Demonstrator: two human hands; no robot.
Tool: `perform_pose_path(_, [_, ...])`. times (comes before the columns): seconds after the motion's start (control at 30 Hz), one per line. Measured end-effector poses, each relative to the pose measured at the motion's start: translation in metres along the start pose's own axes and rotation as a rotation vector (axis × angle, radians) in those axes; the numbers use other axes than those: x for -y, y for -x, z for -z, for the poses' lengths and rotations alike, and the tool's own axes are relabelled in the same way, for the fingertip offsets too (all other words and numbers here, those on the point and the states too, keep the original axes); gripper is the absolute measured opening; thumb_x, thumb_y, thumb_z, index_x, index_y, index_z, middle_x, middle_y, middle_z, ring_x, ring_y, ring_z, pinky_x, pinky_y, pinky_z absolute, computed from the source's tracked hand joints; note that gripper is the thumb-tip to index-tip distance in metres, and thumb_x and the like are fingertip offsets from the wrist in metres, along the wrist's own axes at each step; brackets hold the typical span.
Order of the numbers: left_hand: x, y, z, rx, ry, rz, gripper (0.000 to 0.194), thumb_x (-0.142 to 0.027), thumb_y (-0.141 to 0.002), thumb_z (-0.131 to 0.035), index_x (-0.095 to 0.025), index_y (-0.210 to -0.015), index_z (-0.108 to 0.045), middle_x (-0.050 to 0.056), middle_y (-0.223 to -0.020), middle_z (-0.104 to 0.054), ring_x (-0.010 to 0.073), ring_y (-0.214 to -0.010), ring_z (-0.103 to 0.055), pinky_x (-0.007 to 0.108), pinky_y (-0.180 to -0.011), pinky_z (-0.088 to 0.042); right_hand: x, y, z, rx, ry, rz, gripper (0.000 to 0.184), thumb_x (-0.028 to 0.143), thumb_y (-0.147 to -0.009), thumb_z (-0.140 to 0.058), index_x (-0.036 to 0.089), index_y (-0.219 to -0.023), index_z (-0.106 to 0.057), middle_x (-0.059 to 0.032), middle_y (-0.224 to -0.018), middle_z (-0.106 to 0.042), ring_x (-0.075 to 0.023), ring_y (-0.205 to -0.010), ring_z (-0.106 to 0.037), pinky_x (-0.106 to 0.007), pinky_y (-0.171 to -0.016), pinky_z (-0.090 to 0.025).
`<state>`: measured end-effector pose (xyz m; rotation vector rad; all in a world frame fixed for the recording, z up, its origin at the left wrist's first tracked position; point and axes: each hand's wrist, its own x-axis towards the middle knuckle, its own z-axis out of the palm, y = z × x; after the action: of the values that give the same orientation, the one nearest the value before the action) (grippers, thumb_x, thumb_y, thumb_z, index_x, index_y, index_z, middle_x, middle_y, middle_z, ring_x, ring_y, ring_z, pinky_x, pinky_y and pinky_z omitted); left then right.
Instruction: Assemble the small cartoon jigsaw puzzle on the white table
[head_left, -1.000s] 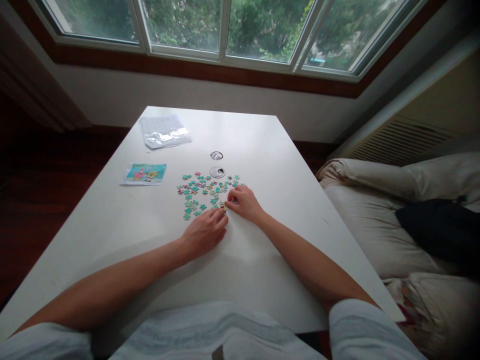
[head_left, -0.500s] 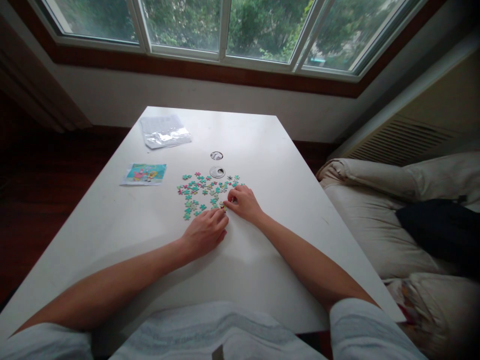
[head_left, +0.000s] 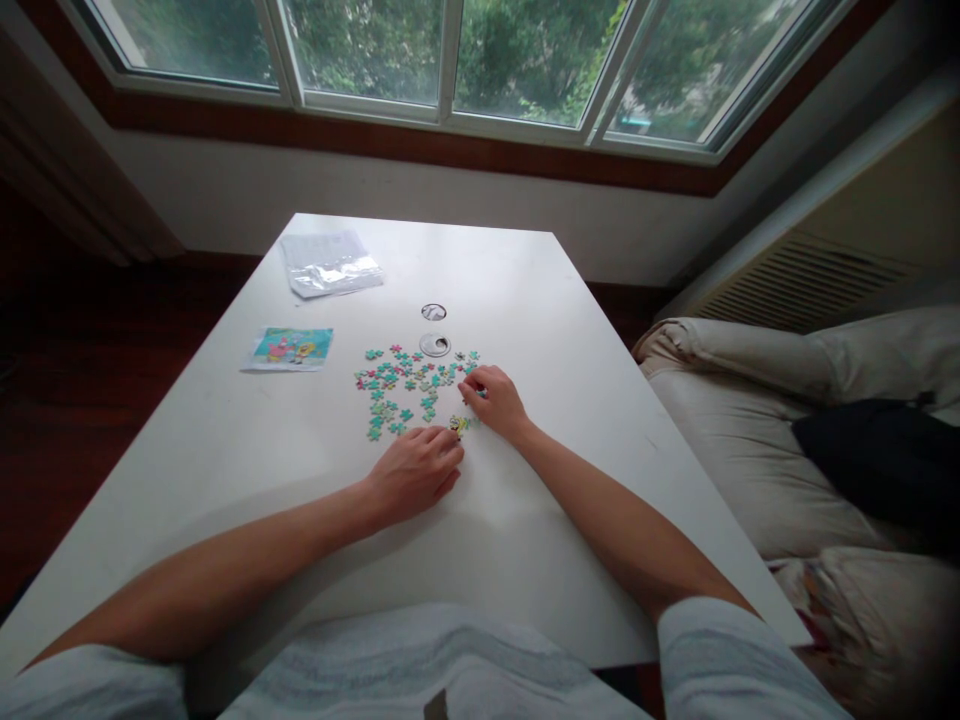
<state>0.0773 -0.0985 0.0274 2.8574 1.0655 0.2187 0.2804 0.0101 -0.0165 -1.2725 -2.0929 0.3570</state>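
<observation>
Many small jigsaw puzzle pieces (head_left: 386, 378), mostly green with some pink and yellow, lie loosely spread on the white table. My left hand (head_left: 420, 468) rests at their near side, its fingers curled and the fingertips on a small yellow joined group of puzzle pieces (head_left: 460, 425). To the right, my right hand (head_left: 496, 402) is closed with thumb and forefinger together at a greenish puzzle piece (head_left: 480, 393), partly hidden by the fingers. A picture card (head_left: 292, 348) with cartoon figures on turquoise lies left of the pieces.
A clear plastic bag (head_left: 330, 264) lies at the table's far left. Two round inserts, a nearer disc (head_left: 435, 345) and a farther one (head_left: 433, 312), sit in the white table (head_left: 525, 560). A beige sofa (head_left: 720, 440) with a dark cloth (head_left: 877, 455) stands at the right.
My right hand has moved slightly up and right, away from my left, uncovering the yellow group of puzzle pieces. My left hand has shifted slightly right and down.
</observation>
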Motion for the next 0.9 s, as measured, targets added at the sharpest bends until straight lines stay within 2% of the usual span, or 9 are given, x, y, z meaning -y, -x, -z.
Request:
perform_pose_path(0.1, [-0.003,0.001,0.002,0.015,-0.001,-0.023,0.02,-0.028,-0.102,-0.048,-0.019,-0.114,-0.06,0.01,-0.126,-0.063,0.0248,-0.119,-0.058,0.041,-0.102,-0.047,0.001,0.0,0.001,-0.012,-0.022,0.014,0.024,0.029,-0.095,-0.06,0.021,-0.072,-0.055,-0.0018,-0.076,-0.06,-0.0187,-0.081,-0.051,-0.031,-0.079,-0.038])
perform_pose_path(0.43, [-0.005,0.002,0.001,0.032,-0.06,0.02,0.022,-0.029,-0.099,-0.053,-0.018,-0.117,-0.059,0.013,-0.144,-0.055,0.0263,-0.131,-0.052,0.042,-0.108,-0.042,0.001,-0.002,0.004,-0.06,-0.079,-0.003,0.024,0.03,-0.094,-0.059,0.021,-0.072,-0.057,-0.0021,-0.074,-0.059,-0.0188,-0.079,-0.052,-0.03,-0.074,-0.04])
perform_pose_path(0.57, [-0.017,0.009,0.004,0.042,-0.101,0.063,0.034,-0.033,-0.095,-0.059,-0.016,-0.124,-0.057,0.017,-0.153,-0.045,0.0319,-0.139,-0.044,0.048,-0.112,-0.037,-0.001,-0.003,0.006,-0.086,-0.11,-0.055,0.02,0.031,-0.094,-0.057,0.021,-0.077,-0.061,-0.0025,-0.075,-0.061,-0.0183,-0.077,-0.053,-0.03,-0.071,-0.041])
perform_pose_path(0.63, [-0.029,0.016,0.005,0.048,-0.101,0.003,0.042,-0.037,-0.095,-0.059,-0.014,-0.13,-0.054,0.019,-0.158,-0.039,0.034,-0.142,-0.04,0.051,-0.115,-0.034,-0.002,-0.004,0.007,-0.104,-0.14,-0.088,0.018,0.031,-0.094,-0.056,0.021,-0.082,-0.064,-0.0023,-0.077,-0.063,-0.0178,-0.077,-0.054,-0.029,-0.071,-0.041])
perform_pose_path(0.7, [-0.039,0.02,0.005,0.077,-0.061,-0.106,0.04,-0.039,-0.097,-0.056,-0.015,-0.129,-0.055,0.018,-0.154,-0.044,0.0318,-0.138,-0.044,0.047,-0.114,-0.035,-0.003,-0.004,0.007,-0.118,-0.172,-0.115,0.017,0.031,-0.094,-0.055,0.021,-0.087,-0.065,-0.002,-0.078,-0.065,-0.0172,-0.076,-0.054,-0.029,-0.072,-0.041])
perform_pose_path(0.77, [-0.045,0.022,0.005,0.096,-0.044,-0.143,0.038,-0.039,-0.097,-0.055,-0.015,-0.128,-0.055,0.017,-0.151,-0.047,0.0306,-0.136,-0.046,0.046,-0.113,-0.036,-0.004,-0.005,0.008,-0.095,-0.21,-0.152,0.018,0.032,-0.094,-0.053,0.021,-0.089,-0.066,-0.0011,-0.078,-0.066,-0.0162,-0.074,-0.055,-0.028,-0.071,-0.041])
perform_pose_path(0.9, [-0.043,0.022,0.005,0.105,-0.072,-0.105,0.039,-0.038,-0.097,-0.057,-0.014,-0.128,-0.056,0.017,-0.149,-0.048,0.0318,-0.135,-0.045,0.048,-0.113,-0.035,-0.003,-0.008,0.02,0.009,-0.222,-0.266,0.023,0.037,-0.093,-0.054,0.02,-0.088,-0.068,0.0013,-0.07,-0.063,-0.0137,-0.064,-0.051,-0.026,-0.063,-0.037])
